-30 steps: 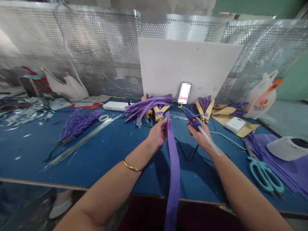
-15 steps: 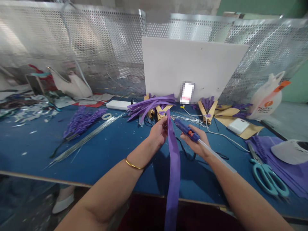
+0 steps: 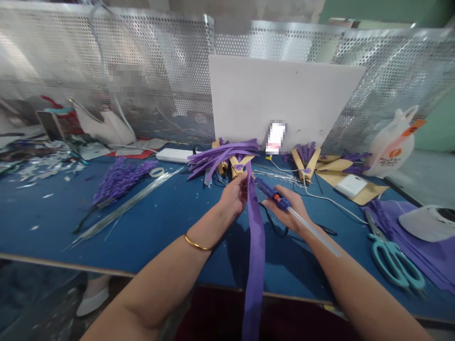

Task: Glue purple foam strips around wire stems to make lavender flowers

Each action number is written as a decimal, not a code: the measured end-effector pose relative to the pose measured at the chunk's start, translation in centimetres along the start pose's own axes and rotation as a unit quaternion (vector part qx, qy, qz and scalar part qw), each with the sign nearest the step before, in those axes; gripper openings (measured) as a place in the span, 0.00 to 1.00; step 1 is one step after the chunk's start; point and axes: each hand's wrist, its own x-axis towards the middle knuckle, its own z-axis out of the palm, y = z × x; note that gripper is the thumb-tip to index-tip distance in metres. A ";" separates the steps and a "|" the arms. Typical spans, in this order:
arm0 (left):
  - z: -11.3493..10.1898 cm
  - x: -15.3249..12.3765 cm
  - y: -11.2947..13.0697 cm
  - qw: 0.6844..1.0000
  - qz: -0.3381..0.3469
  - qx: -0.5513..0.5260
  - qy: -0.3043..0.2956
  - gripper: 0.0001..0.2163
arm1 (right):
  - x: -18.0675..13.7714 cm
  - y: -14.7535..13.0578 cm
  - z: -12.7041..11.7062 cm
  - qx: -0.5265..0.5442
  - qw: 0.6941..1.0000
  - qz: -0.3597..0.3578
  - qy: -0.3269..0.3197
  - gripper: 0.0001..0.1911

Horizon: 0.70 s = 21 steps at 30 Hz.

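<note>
Pinched in my left hand (image 3: pixel 235 195) is the upper end of a long purple strip (image 3: pixel 256 237), which hangs down past the table's front edge. My right hand (image 3: pixel 289 208) is wrapped round a blue glue gun (image 3: pixel 272 192), and a clear glue stick (image 3: pixel 314 229) sticks out of its back. The gun's nozzle points left and lies close to the strip, just beside my left fingertips; whether it touches cannot be made out. Behind my left hand are a small kraft-paper-wrapped purple bouquet (image 3: pixel 239 166) and a pile of purple strips (image 3: pixel 227 155).
Blue-handled scissors (image 3: pixel 396 260) lie at the right by purple sheets (image 3: pixel 426 265). A second wrapped bouquet (image 3: pixel 305 158) and a white cable (image 3: pixel 334 203) are behind my right hand. Purple flower stems (image 3: pixel 121 180) and thin wires (image 3: pixel 131 201) lie left. A white board (image 3: pixel 284 94) stands behind.
The glue gun in my right hand has shifted slightly left and down, nearer the strip at my left fingertips. My left hand keeps its place.
</note>
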 end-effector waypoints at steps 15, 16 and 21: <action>0.1 -0.1 0.0 1.000 0.009 -0.001 0.006 0.03 | 0.2 -0.2 -0.1 -0.039 0.999 -0.006 0.006 0.19; 0.1 -0.1 0.0 1.000 0.010 -0.002 0.006 0.03 | 0.2 -0.2 -0.1 -0.042 0.999 -0.007 0.007 0.19; 0.1 -0.1 0.0 1.000 0.008 -0.010 0.010 0.03 | 0.2 -0.3 -0.1 -0.049 0.999 -0.016 0.014 0.20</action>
